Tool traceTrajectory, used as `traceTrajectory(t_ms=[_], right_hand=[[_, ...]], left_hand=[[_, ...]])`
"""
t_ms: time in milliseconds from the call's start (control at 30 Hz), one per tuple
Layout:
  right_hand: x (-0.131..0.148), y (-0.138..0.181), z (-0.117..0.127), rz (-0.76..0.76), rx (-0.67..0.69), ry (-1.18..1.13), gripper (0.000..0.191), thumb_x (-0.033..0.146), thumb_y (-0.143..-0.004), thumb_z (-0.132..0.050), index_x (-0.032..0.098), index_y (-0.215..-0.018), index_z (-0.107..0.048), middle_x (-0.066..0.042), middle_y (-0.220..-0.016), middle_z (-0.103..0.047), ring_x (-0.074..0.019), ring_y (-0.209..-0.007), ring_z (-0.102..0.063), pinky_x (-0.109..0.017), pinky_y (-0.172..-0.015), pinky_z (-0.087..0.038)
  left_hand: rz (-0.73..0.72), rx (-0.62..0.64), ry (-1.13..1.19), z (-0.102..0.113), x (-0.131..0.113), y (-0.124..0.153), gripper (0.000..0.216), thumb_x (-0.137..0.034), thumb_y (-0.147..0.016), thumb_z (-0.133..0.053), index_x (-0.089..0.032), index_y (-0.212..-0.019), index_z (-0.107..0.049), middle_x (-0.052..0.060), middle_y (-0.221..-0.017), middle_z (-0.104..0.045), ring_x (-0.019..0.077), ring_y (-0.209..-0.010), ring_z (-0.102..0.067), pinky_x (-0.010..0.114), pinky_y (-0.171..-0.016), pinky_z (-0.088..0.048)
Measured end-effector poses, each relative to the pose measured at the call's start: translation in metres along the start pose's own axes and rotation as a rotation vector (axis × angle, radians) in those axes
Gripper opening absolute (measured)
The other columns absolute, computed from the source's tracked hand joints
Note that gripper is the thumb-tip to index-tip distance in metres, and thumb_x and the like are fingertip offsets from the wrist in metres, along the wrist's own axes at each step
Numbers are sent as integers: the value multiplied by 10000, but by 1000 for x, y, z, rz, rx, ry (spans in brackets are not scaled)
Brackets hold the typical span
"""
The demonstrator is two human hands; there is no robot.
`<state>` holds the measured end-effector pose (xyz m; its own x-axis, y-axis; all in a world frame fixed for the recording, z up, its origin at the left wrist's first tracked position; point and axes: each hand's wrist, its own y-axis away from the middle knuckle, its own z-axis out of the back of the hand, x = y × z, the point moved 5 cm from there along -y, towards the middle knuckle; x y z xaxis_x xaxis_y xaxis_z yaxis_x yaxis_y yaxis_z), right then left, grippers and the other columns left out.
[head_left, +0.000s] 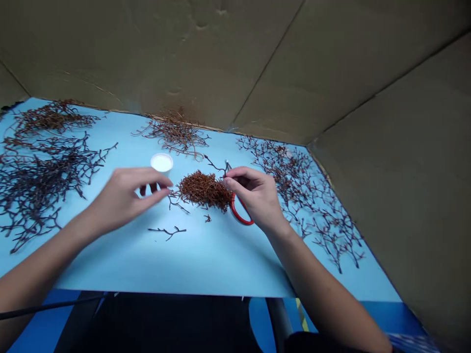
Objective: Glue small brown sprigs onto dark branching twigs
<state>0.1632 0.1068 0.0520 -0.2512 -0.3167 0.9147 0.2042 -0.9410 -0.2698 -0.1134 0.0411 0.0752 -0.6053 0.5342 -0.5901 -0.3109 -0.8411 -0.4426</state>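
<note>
Right hand (257,196) holds red scissors (241,215), pinches twig (215,167); left hand (125,196) pinched, contents unclear. Twig looks light, brittle; grip stem.

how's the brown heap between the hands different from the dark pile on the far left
The heap is orange-brown, the pile dark purplish. The heap is small, of tightly bunched short bits; the pile is wide and loose, with long forked branches. The heap lies beside the right hand, which holds scissors; the pile lies far from it. Both rest on the blue sheet.

The right hand (253,196), holding red scissors (241,216), touches the brown twig pile (206,189).
</note>
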Motion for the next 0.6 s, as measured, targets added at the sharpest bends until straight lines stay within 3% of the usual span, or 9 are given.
traceTrajectory(t_ms=[100,200,267,433,600], right_hand=[[-7,6,12,-20,-36,-54,196,401,-799,-895,231,-833,-804,-18,-754,-760,-159,-667,-636,-294,-606,-514],[-11,10,21,-32,-60,-107,266,464,-778,-915,232,-834,-799,-23,-777,-762,-166,-683,-648,-310,-629,-543],[-14,15,24,-37,-66,-141,289,488,-782,-913,231,-843,-794,-19,-769,-752,-161,-667,-638,-311,-623,-543],[-24,29,26,-44,-99,-217,290,487,-809,-894,225,-860,-781,-8,-751,-734,-141,-636,-599,-293,-596,-509],[-30,38,21,-73,-106,-237,264,457,-835,-878,217,-877,-776,-1,-752,-729,-130,-628,-586,-278,-580,-491]], left_hand=[[-95,302,-13,-56,-22,6,172,-300,-1048,-636,-220,-1096,-781,56,-1025,-808,205,-880,-745,320,-774,-583],[-164,462,-232,-101,-38,1,192,-267,-1049,-616,-211,-1150,-769,90,-1051,-781,273,-977,-726,377,-776,-564],[-210,502,-361,-119,-44,-5,164,-255,-1035,-637,-188,-1110,-767,99,-1022,-762,286,-963,-698,384,-760,-543],[-251,494,-497,-138,-43,-9,140,-268,-1033,-664,-181,-1040,-773,102,-996,-745,272,-932,-655,362,-749,-499],[-289,472,-401,-143,-35,-3,242,-256,-1083,-574,-196,-1052,-806,95,-972,-773,263,-897,-663,378,-748,-500]])
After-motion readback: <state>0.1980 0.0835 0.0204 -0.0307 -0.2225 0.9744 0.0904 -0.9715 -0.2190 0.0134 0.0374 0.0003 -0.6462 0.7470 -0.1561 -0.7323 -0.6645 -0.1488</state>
